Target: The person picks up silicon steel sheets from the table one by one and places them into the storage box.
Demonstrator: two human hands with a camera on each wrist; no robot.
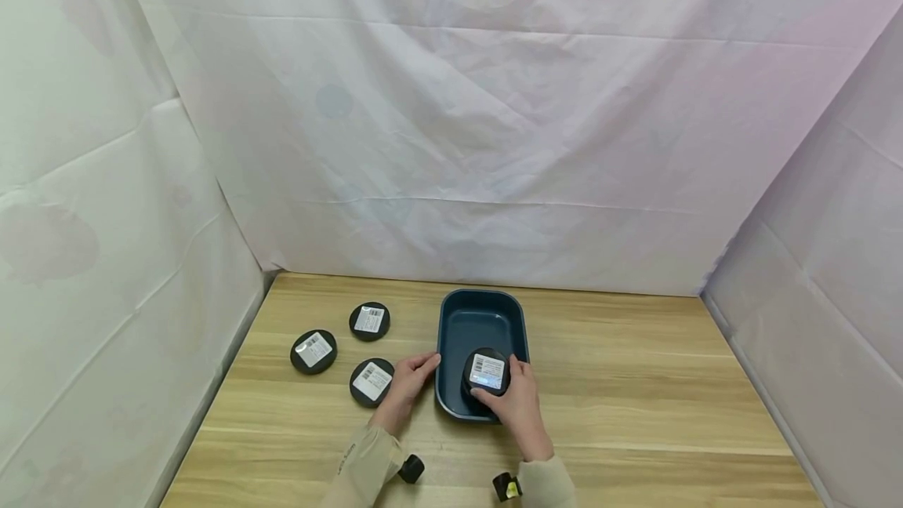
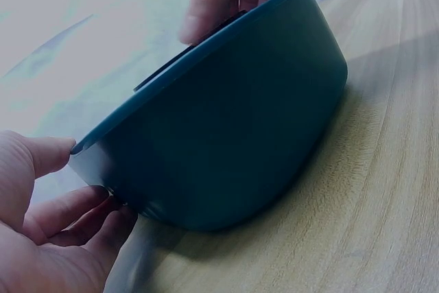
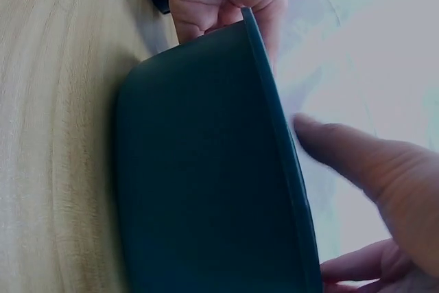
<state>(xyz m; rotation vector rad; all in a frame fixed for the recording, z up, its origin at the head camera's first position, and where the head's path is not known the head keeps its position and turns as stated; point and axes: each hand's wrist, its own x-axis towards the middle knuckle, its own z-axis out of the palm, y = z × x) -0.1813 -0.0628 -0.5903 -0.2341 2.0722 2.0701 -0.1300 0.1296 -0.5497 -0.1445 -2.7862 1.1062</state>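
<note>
A deep, dark blue rectangular plastic bin (image 1: 473,318) stands on the table with rounded corners and a raised rim. My left hand (image 1: 407,386) is at its left side; in the left wrist view the thumb lies on the rim and the fingers bend against the outer wall. Over the near end of the bin, my right hand (image 1: 518,406) grips a black round disc (image 1: 487,371) with a white barcode label facing up, thumb at the near left edge and fingers at the right. Its edge shows just above the rim in the left wrist view.
Three similar black discs with white labels lie left of the bin: one at the back (image 1: 370,321), one farther left (image 1: 313,352), and one beside my left hand (image 1: 371,382). Pale cloth (image 1: 466,139) walls surround the wooden table (image 1: 649,382) at the back and sides.
</note>
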